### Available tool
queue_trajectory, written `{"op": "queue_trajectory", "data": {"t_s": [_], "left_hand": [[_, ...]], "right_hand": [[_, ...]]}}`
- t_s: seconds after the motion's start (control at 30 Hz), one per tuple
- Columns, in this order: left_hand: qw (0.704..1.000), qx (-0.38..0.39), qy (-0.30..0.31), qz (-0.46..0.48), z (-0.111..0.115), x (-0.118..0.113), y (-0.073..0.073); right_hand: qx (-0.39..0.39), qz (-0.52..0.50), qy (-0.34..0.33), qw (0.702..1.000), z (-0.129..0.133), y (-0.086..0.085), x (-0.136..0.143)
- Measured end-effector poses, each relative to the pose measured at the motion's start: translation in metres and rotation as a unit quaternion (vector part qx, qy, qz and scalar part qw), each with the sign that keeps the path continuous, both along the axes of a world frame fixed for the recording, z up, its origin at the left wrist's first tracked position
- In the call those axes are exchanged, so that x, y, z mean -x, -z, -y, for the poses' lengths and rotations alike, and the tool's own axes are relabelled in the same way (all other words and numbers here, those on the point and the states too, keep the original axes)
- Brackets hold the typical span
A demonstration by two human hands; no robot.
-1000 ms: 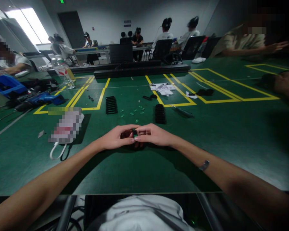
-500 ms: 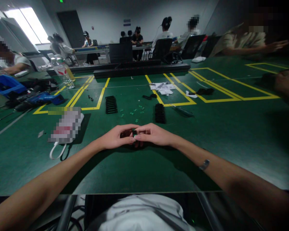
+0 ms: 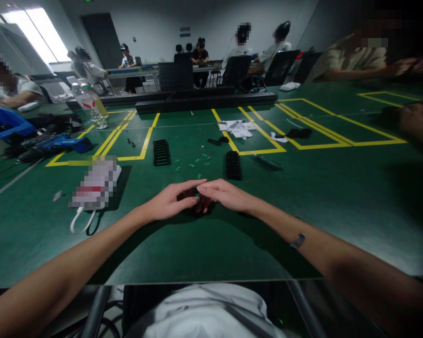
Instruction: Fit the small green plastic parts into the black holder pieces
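Note:
My left hand (image 3: 172, 201) and my right hand (image 3: 225, 193) meet above the near middle of the green table. Between their fingertips is a small green piece with a dark part (image 3: 197, 195); its shape is mostly hidden. The left thumb and fingers close on it from the left, and the right thumb and fingers touch it from the right. Several small green boards (image 3: 192, 165) lie just beyond the hands. A black slotted rack (image 3: 161, 152) stands behind them to the left, and a second black rack (image 3: 233, 165) to the right.
Left of my hands lies a power bank (image 3: 97, 183) with a white cable. Farther left are a blue power tool (image 3: 68, 142), a blue bin (image 3: 9, 126) and plastic bottles (image 3: 93, 110). White paper (image 3: 237, 127) and tweezers (image 3: 267, 162) lie to the right. People sit around.
My right thumb and fingers have shifted slightly up over the small piece, and its dark part shows less. The whole view has moved a little.

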State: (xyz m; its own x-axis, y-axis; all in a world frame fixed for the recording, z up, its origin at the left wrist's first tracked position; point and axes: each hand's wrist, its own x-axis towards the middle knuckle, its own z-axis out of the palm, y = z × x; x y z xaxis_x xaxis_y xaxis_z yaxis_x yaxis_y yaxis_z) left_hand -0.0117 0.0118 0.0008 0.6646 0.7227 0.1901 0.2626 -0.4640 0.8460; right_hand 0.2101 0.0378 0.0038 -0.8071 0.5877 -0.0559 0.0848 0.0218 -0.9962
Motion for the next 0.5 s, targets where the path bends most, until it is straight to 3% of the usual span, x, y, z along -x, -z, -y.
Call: {"op": "queue_trajectory", "data": {"t_s": [0.27, 0.5], "left_hand": [[0.995, -0.082, -0.051, -0.017, -0.0019, 0.0011, 0.0021], [0.993, -0.078, -0.084, -0.001, 0.0000, -0.0014, 0.0008]], "right_hand": [[-0.042, -0.004, 0.023, 0.999, -0.0002, 0.0020, 0.0024], [-0.052, 0.000, 0.037, 0.998, -0.0012, 0.0040, 0.0012]]}}
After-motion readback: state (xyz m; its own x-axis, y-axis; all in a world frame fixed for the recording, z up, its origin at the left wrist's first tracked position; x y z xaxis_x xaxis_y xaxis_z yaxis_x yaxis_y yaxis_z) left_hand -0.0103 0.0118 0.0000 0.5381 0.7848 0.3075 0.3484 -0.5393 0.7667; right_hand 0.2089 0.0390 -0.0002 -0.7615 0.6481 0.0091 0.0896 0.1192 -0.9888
